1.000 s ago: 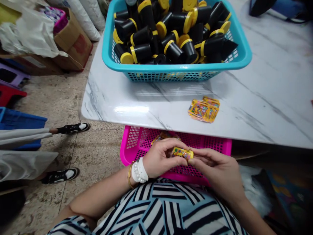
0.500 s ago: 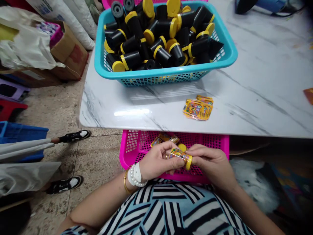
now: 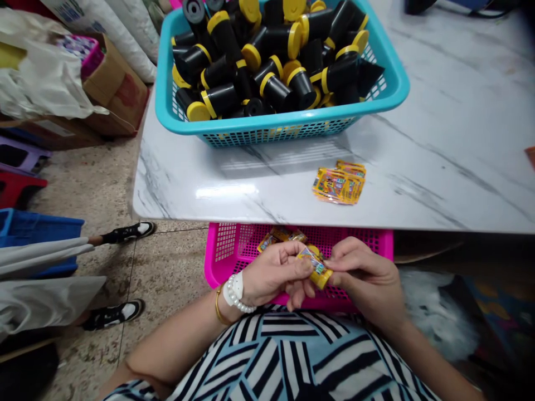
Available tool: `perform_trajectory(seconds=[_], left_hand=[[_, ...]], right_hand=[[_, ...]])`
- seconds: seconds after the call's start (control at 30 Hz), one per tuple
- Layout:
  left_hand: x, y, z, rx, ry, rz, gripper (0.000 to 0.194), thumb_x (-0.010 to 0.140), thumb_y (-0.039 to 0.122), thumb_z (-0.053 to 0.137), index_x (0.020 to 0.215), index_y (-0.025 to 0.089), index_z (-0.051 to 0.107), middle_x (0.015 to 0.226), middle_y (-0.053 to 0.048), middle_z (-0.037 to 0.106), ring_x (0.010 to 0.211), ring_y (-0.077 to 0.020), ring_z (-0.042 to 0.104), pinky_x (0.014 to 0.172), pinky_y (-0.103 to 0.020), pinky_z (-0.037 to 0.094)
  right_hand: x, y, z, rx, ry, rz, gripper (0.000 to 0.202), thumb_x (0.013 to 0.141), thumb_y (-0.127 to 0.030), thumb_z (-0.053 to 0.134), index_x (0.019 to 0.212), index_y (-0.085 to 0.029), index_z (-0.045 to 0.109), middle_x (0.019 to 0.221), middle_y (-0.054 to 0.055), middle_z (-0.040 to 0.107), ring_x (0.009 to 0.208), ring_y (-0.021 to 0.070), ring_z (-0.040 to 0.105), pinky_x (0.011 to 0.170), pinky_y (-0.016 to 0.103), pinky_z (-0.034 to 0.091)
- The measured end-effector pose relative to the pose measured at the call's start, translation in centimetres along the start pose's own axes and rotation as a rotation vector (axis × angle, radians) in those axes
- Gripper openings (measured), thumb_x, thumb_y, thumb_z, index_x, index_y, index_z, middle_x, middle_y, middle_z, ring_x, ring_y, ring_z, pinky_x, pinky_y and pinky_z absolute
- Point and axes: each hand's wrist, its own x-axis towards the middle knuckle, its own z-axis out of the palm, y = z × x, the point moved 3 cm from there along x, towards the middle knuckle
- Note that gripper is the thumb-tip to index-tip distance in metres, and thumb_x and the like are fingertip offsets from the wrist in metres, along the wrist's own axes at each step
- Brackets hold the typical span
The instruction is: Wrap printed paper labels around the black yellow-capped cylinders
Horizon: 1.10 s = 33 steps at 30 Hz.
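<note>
Above the pink basket (image 3: 216, 253), a small canister with a yellow cap and a colourful yellow label (image 3: 315, 266) is held between both hands. My left hand (image 3: 278, 274) grips its left part with thumb and fingers. At its capped right end, my right hand (image 3: 363, 273) pinches the edge with thumb and forefinger. Several wrapped canisters (image 3: 267, 241) lie in the pink basket behind my left hand. A small pile of yellow printed labels (image 3: 339, 182) rests on the marble-patterned table (image 3: 188, 189).
A blue basket (image 3: 178, 127) full of black canisters with yellow caps stands on the table. The table's front edge runs just beyond my hands. At the left are another person's legs and shoes (image 3: 134, 229), a blue crate (image 3: 42, 228) and a cardboard box (image 3: 117, 83).
The canister has been turned in my hands, and its label shows another side. My left fingers have loosened and spread a little below it; my right hand has shifted slightly.
</note>
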Motion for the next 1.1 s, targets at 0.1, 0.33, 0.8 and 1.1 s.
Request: perform_trajectory(seconds=[0.1,0.33,0.8,1.1], left_hand=[[-0.1,0.1,-0.3,0.035,0.064,-0.009,0.054,0.075,0.056,0.085,0.092,0.018,0.05,0.061,0.0,0.072,0.037,-0.0102,0.061,0.035,-0.015,0.048],[0.1,-0.7,-0.7,0.072,0.124,-0.033,0.059,0.073,0.066,0.081,0.085,0.018,0.049,0.056,0.0,0.067,0.033,-0.0089,0.055,0.03,-0.014,0.041],[-3.3,4.4,0.0,0.896,0.618,0.365,0.039,0.09,0.042,0.061,0.113,0.012,0.07,0.055,-0.001,0.066,0.038,-0.011,0.055,0.039,-0.021,0.042],[-0.4,9.5,2.1,0.654,0.559,0.58,0.035,0.083,0.043,0.073,0.103,0.015,0.067,0.07,0.002,0.064,0.042,-0.0063,0.05,0.04,-0.018,0.036]], right_hand=[[-0.1,0.0,0.2,-0.076,0.006,-0.027,0.013,0.083,-0.018,0.081,0.092,-0.027,0.08,0.086,0.001,0.067,0.07,0.0101,0.066,0.055,0.018,0.055],[0.4,-1.3,0.9,-0.277,-0.156,-0.294,0.015,0.088,-0.012,0.074,0.097,-0.023,0.076,0.083,0.002,0.071,0.073,0.0126,0.071,0.066,0.021,0.06],[10.8,-1.3,-2.6,-1.04,0.077,-0.537,0.013,0.093,-0.025,0.069,0.089,-0.021,0.081,0.089,0.005,0.079,0.081,0.02,0.076,0.075,0.031,0.061],[7.0,-4.0,0.6,-0.815,0.151,-0.685,0.023,0.088,-0.011,0.073,0.107,-0.022,0.078,0.083,0.002,0.074,0.071,0.0137,0.069,0.07,0.027,0.057]])
